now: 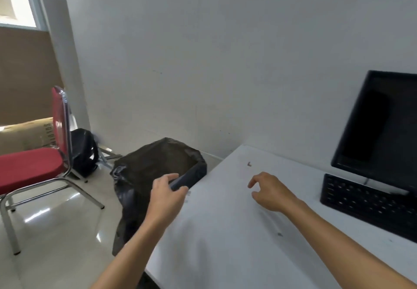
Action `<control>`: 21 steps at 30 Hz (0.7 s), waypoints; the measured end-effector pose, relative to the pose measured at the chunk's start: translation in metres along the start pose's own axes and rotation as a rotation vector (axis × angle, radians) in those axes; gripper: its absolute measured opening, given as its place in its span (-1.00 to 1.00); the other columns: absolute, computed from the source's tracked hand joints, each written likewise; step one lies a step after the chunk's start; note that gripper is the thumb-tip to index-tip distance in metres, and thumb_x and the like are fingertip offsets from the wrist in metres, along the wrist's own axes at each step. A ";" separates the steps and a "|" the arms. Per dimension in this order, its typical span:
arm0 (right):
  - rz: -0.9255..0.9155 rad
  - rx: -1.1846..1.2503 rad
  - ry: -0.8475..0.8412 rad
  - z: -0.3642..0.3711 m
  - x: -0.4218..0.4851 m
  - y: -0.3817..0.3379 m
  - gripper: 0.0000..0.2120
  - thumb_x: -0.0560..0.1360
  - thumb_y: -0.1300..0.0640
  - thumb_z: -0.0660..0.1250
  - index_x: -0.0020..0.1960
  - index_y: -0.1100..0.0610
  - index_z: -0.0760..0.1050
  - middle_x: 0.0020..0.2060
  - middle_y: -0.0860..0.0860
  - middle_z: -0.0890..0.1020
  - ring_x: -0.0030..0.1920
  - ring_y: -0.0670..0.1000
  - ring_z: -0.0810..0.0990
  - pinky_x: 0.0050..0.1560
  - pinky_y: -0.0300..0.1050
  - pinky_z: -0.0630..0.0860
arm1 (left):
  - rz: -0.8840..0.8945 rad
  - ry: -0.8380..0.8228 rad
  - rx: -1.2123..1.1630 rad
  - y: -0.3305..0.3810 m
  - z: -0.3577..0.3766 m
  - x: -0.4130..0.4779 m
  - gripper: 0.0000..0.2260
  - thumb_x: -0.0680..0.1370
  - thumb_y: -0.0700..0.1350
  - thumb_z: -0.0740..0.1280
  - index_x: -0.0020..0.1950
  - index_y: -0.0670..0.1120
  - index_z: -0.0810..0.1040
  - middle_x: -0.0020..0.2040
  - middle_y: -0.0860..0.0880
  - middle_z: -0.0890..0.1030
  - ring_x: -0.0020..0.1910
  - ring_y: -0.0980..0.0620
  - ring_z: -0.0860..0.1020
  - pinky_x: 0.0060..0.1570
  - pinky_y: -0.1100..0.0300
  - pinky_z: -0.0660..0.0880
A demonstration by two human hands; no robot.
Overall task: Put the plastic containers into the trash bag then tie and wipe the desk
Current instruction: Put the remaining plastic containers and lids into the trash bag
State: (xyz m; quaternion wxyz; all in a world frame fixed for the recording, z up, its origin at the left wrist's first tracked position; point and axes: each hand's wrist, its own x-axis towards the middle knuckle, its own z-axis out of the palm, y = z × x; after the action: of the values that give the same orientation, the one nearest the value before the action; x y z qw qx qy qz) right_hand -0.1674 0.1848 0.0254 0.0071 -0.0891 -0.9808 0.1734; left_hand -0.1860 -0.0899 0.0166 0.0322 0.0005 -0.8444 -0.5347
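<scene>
Black crinkled trash bag point(144, 176) gapes, left hand point(164, 195) gripping its rim (right hand point(270, 192) loosely curled, empty).

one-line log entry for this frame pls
left hand: grips trash bag rim | right hand: empty, over desk | trash bag: mouth open, untied

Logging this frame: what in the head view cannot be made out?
1. Inside of the trash bag: head view, too dark to tell whether containers are in it; the left hand gripping the rim covers part.
2. The specks on the desk: head view, too small to identify.
3. The monitor and keyboard: head view, cut by the right edge.
4. The right hand: head view, touching the desk or hovering, unclear.
</scene>
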 end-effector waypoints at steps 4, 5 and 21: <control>0.072 0.029 0.039 0.002 -0.015 0.034 -0.73 0.55 0.10 0.29 0.24 0.01 0.51 0.27 -0.02 0.47 0.19 0.01 0.51 0.16 -0.07 0.51 | 0.101 -0.147 0.078 -0.004 0.056 -0.024 -0.66 0.54 -0.08 0.36 0.32 0.02 0.51 0.35 -0.02 0.47 0.28 0.02 0.46 0.25 0.08 0.45; 0.098 0.039 0.051 0.002 -0.016 0.044 -0.73 0.55 0.10 0.28 0.25 0.02 0.50 0.27 -0.02 0.47 0.19 0.01 0.50 0.15 -0.07 0.52 | 0.139 -0.178 0.138 -0.007 0.071 -0.031 -0.69 0.56 -0.06 0.33 0.30 0.04 0.50 0.34 0.02 0.46 0.28 0.04 0.44 0.30 0.08 0.41; 0.177 -0.067 -0.045 0.032 0.003 0.066 -0.38 0.66 -0.21 -0.09 0.64 0.04 -0.01 0.63 0.06 -0.01 0.61 0.18 -0.05 0.57 0.11 -0.08 | 0.470 -0.124 0.551 -0.025 0.105 -0.039 -0.81 0.62 0.07 0.12 0.20 0.13 0.40 0.22 0.19 0.38 0.24 0.11 0.38 0.28 0.11 0.26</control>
State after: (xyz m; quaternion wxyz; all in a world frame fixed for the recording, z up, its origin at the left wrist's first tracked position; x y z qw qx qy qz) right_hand -0.1601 0.2357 -0.0276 -0.0333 -0.1718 -0.9742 0.1425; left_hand -0.1532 -0.0041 -0.0529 0.1016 -0.2172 -0.9342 -0.2642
